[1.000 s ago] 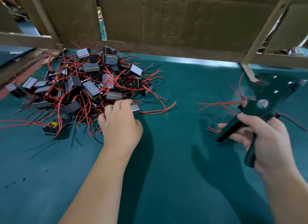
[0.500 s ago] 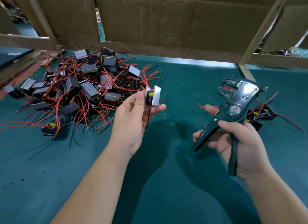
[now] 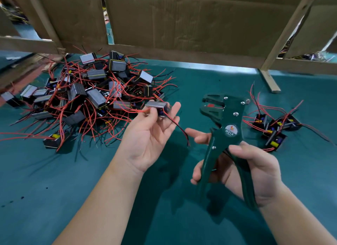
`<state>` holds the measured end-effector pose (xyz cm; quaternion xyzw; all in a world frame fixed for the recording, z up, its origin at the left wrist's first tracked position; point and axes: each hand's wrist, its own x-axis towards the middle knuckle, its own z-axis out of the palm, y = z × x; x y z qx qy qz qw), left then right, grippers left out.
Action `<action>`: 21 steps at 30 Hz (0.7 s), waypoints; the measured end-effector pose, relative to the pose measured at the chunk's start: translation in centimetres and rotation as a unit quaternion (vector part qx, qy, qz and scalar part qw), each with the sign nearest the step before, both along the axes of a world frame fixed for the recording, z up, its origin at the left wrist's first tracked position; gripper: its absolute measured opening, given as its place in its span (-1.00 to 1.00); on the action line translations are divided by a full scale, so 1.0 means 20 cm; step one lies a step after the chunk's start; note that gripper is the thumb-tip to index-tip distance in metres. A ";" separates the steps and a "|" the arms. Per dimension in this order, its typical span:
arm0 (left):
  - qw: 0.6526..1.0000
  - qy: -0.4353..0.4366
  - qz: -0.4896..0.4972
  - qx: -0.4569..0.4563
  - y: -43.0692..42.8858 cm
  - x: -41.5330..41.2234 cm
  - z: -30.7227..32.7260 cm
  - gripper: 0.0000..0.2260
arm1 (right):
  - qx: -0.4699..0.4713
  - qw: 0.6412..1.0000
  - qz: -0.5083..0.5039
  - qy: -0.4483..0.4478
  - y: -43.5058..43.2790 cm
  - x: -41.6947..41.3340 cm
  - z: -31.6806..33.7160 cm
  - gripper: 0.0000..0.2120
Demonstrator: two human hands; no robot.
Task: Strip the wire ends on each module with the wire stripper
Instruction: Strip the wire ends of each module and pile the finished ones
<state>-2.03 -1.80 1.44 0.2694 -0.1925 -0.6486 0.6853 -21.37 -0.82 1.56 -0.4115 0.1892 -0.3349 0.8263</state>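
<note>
**Hands, two.**
- Left hand (image 3: 145, 140): palm up. The thumb and the fingers (image 3: 171, 115) pinch one module (image 3: 156, 104) at the fingertips; the other fingers are loosely spread.
- Right hand (image 3: 255, 173): fingers curled round both handles of the wire stripper (image 3: 226, 133), with one finger stretched out to the left, toward the left hand.

**Module in hand, one.**
- Held above the desk (image 3: 36, 181), just right of the big pile.
- Long axis runs left to right, silver face up.
- Wire pair (image 3: 177, 126), one red and one black: leaves its right end and droops down and to the right. The tips hang near the outstretched right finger, apart from the tool.

**Wire stripper, one, green.**
- Held upright between the two hands' reach, well clear of the desk.
- Long axis runs near to far, with the handles toward the person and the head pointing away.
- The cutting head sits at the far left of the tool, apart from the held module.

**Loose modules.**
- Pile (image 3: 91, 91) on the left of the desk: well over a dozen, tangled in red wires, too knotted for an exact count.
- Small group (image 3: 275, 128) on the right, beyond the right hand: about four.

**Backdrop.**
- Cardboard panels (image 3: 182, 26), at least three, standing behind the desk in a frame of wood strips (image 3: 284, 35).
</note>
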 end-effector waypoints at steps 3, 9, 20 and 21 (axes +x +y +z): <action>0.999 -0.042 -0.009 0.004 0.00 -0.02 -0.02 -0.87 | -0.002 0.999 0.014 0.031 0.01 0.02 0.00 -0.43; 0.972 -0.192 0.128 0.038 -0.03 -0.05 -0.06 -0.84 | 0.022 0.997 0.015 0.079 0.00 0.03 -0.02 -0.34; 0.602 -0.594 0.532 -0.036 0.07 0.04 0.00 -0.40 | 0.077 0.992 0.015 0.097 -0.04 0.00 -0.02 -0.30; 0.552 -0.655 0.511 -0.065 0.09 0.01 0.00 -0.49 | 0.078 0.992 0.024 0.098 -0.04 0.00 -0.03 -0.32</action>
